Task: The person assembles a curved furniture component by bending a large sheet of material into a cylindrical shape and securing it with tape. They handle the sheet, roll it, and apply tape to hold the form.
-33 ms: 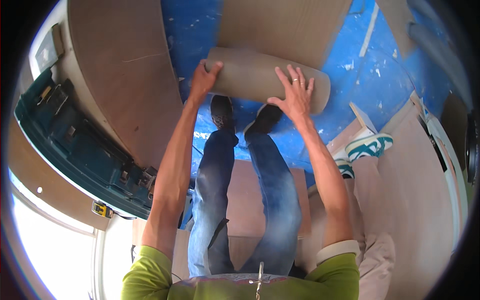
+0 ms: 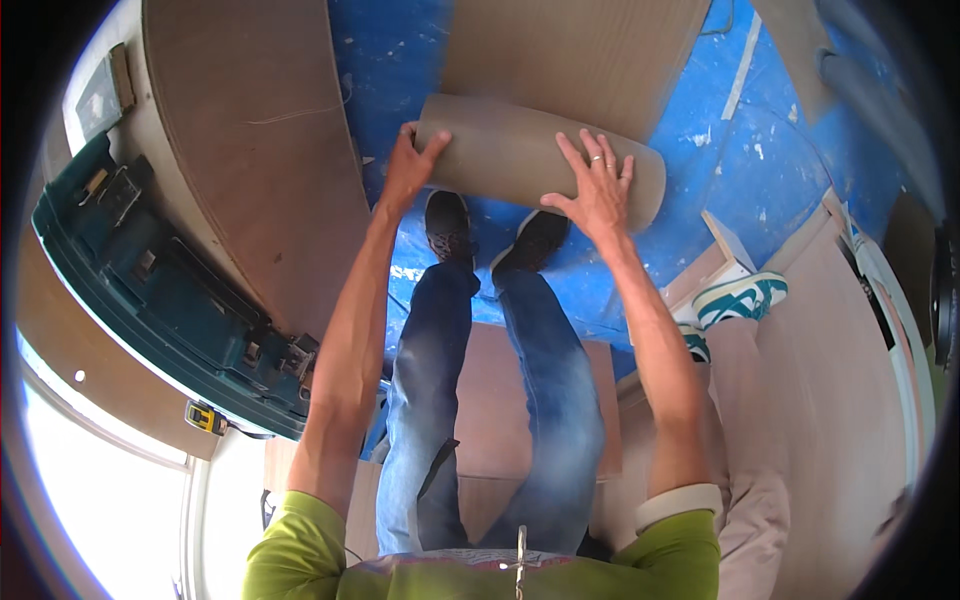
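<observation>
Holding rolled brown sheet beyond my dark shoes: left hand clasped on its left end, right hand spread, resting on top near the right end. Blue floor covering past that edge. Dark-teal plastic case leftward; contents unclear.

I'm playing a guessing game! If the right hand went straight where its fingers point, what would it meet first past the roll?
Past the brown roll under it, the right hand would probably meet the flat brown sheet, though the depth is hard to tell.
</observation>
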### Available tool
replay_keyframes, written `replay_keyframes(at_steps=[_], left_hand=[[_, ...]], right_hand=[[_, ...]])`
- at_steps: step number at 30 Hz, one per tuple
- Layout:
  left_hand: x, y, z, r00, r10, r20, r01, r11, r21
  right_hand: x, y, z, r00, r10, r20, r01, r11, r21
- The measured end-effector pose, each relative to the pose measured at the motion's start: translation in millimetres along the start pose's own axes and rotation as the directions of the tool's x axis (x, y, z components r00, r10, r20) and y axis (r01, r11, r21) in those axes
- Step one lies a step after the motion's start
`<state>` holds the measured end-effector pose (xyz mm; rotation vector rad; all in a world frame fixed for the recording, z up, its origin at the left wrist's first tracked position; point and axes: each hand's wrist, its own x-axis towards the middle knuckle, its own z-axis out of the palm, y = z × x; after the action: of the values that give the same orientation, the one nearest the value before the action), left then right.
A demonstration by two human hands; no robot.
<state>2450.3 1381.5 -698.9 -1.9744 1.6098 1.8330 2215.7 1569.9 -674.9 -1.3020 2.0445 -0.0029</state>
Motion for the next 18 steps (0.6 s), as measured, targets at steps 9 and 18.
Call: replay_keyframes(at_steps=[9, 18], left_hand=[[-22, -36, 13, 0.988, 0.134, -0.080, -0.137, 0.990, -0.026], [35, 10, 9, 0.993, 0.085, -0.084, -0.099, 0.980, -0.171]], right_hand=[[91, 39, -38, 0.952, -0.064, 0.299, 0.040, 0.996, 0.084], [40, 40, -24, 0.647, 0.519, -0.558, -0.303, 0.847, 0.437]])
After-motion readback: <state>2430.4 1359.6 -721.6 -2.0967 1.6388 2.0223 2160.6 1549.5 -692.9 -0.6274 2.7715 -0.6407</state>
